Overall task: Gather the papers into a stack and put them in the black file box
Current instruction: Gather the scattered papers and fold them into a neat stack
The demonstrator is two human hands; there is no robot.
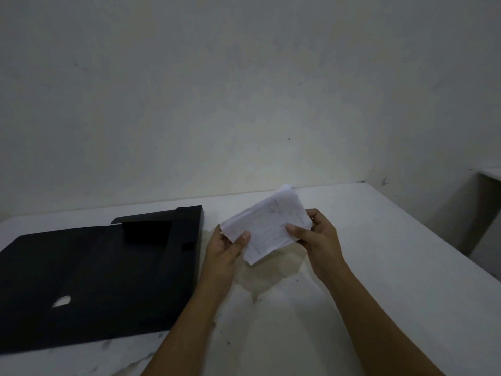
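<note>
A stack of white printed papers is held in the air above the white table, tilted, with one corner pointing down. My left hand grips its left edge, thumb on top. My right hand grips its right edge, thumb on top as well. The black file box lies open and flat on the table to the left of my hands, its lid spread toward the left and its tray part by my left wrist. No paper is visible inside it.
The white table carries a yellowish stain under the papers. A plain wall stands close behind the table's far edge. Another white surface shows at the far right, past a gap.
</note>
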